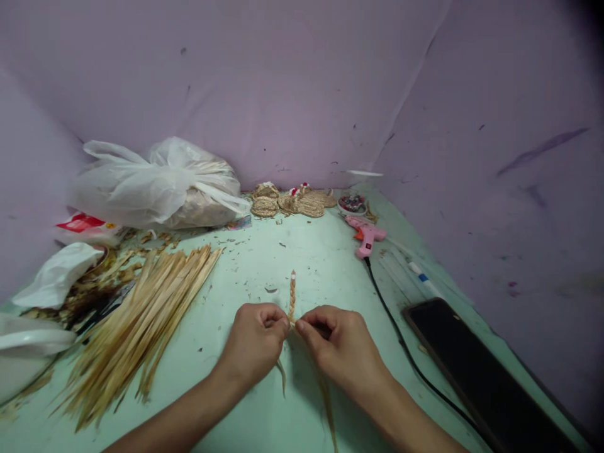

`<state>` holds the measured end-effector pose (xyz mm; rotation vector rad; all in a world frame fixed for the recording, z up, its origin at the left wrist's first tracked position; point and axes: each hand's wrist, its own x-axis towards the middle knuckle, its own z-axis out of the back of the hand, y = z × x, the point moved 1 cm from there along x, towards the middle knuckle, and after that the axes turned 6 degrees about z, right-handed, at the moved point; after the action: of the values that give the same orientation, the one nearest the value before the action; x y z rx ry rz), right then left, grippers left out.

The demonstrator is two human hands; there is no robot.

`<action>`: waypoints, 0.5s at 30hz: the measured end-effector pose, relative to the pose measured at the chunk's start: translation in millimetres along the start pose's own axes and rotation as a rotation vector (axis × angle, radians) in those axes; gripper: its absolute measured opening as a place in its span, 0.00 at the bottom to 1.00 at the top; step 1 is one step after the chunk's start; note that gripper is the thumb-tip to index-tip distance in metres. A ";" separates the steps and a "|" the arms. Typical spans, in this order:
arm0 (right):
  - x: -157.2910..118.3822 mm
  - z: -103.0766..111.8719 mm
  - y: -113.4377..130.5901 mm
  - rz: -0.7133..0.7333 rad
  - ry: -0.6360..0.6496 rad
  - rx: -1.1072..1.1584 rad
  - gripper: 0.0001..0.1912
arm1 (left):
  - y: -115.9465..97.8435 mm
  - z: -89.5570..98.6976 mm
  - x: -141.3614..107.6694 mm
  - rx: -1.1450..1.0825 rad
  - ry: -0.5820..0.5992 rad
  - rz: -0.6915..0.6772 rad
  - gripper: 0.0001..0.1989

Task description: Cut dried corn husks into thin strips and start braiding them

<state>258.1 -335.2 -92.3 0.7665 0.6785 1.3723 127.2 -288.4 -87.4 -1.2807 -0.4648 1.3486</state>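
Note:
A short braid of dried plant fibre [292, 296] lies on the pale green table, pointing away from me, its far end whitish. My left hand [262, 336] pinches a strand at the braid's near end, thumb against fingertips. From the other side my right hand [337, 343] is closed in a pinch on another strand, close to the left fingertips. Loose strand ends [325, 402] hang below the right hand, and a shorter one [282, 377] trails under the left. The fingers partly hide where the strands cross.
Left lies a bundle of dried fibre strips [151, 321], with a tied plastic bag [165, 182] behind. Braided fibre pieces [292, 201] and a dish of beads [352, 204] sit by the wall. At right are a pink glue gun [365, 234], its black cord [401, 340] and a phone [476, 365].

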 end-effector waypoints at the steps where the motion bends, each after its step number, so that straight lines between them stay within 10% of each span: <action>1: -2.8 -0.8 2.2 0.048 -0.004 -0.038 0.11 | 1.0 -1.2 0.3 -0.008 -0.027 0.010 0.08; 7: -19.7 -19.7 8.6 0.466 0.054 -0.339 0.13 | 9.9 -7.4 1.9 -0.142 -0.094 0.093 0.09; 15: -24.6 -18.4 14.6 0.540 0.137 -0.249 0.13 | 8.1 -8.2 3.7 -0.252 -0.099 0.183 0.05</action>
<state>232.6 -357.6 -91.9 0.6839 0.4035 1.9741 131.6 -290.6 -98.5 -1.4957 -0.6134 1.5484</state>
